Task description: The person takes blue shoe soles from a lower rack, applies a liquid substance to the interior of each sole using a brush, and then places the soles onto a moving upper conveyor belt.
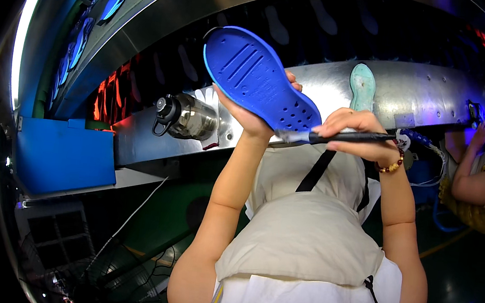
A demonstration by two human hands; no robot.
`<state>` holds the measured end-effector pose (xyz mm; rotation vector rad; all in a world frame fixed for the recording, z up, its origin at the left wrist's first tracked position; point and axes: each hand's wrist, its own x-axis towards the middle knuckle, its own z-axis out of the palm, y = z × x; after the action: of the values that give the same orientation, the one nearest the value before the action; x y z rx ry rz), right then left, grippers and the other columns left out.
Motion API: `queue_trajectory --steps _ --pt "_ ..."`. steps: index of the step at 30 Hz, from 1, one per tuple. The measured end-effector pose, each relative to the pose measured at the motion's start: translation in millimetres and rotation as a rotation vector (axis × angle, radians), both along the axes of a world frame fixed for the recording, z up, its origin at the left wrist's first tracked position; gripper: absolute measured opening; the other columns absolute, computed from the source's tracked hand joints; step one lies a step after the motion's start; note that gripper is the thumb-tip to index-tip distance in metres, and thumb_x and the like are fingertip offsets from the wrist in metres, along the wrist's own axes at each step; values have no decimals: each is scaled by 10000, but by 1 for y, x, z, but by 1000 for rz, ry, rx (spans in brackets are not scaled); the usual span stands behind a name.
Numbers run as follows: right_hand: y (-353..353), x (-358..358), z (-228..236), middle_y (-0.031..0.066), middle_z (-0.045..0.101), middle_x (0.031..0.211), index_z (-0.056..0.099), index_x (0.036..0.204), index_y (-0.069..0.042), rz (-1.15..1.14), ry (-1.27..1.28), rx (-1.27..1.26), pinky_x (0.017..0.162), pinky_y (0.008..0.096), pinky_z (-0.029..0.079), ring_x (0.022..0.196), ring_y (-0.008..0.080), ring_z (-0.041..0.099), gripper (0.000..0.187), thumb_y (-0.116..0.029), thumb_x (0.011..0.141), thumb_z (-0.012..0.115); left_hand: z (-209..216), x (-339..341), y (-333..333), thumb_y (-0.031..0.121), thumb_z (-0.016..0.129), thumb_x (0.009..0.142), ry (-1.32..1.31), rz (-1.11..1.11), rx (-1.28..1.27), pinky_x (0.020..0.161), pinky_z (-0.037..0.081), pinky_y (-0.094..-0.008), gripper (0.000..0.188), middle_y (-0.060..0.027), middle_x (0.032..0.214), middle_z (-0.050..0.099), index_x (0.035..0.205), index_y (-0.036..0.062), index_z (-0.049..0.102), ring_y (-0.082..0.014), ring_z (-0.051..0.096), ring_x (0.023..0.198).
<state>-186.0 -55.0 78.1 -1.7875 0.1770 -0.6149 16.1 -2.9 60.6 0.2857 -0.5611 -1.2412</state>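
My left hand [245,115] holds a blue shoe sole [256,73] raised and tilted, with the thumb side under its near edge and fingertips showing at its far edge. The sole has long slots toward one end and small holes toward the other. In my right hand [358,131] is a black-handled brush [344,138], gripped between thumb and fingers. Its pale, slightly blurred tip is at the near edge of the sole, by the holes; whether it touches is hard to tell. A pale green sole [362,87] lies on the metal ledge beyond my right hand.
A clear bottle with black lid [187,116] stands on the metal ledge [148,147] to the left. Beyond runs a dark conveyor carrying several soles [276,25]. A blue box [64,156] is at the left. At the right, another person's arm [470,175] works near the ledge.
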Motion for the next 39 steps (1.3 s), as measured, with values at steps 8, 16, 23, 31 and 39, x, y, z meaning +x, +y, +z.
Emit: queue_trajectory --steps 8,16,23,31,39 --pt "1 -3 -8 113 637 912 649 872 -4 -110 -16 198 810 301 454 884 185 585 221 10 654 683 8 -1 -4 781 91 712 -118 127 144 694 459 -396 935 -189 928 554 1128 29 458 -287 546 759" --pt "3 3 -30 170 604 971 575 937 33 -106 -296 718 827 333 482 895 226 603 164 -7 777 574 17 -7 -1 750 84 742 54 -24 167 855 426 -450 939 -200 1138 482 1262 13 348 -330 505 1001" --pt "22 5 1 131 640 910 617 920 36 -145 -17 384 744 258 484 834 165 609 205 -1 720 647 -18 -5 15 483 318 871 -37 -276 248 838 464 -397 608 -209 1125 520 1245 7 381 -310 559 964" --pt "6 -3 7 136 643 905 635 890 13 94 1 -38 761 286 492 868 204 620 193 -17 704 674 10 3 12 251 467 868 -190 -526 499 752 505 -295 374 -146 997 583 1105 -37 484 -189 601 860" --pt "-13 -17 25 147 640 907 636 865 2 224 -21 -114 777 317 494 880 252 620 196 12 674 679 17 11 16 266 504 837 -477 -741 681 774 484 -290 455 -164 1044 573 1158 -55 466 -198 596 877"
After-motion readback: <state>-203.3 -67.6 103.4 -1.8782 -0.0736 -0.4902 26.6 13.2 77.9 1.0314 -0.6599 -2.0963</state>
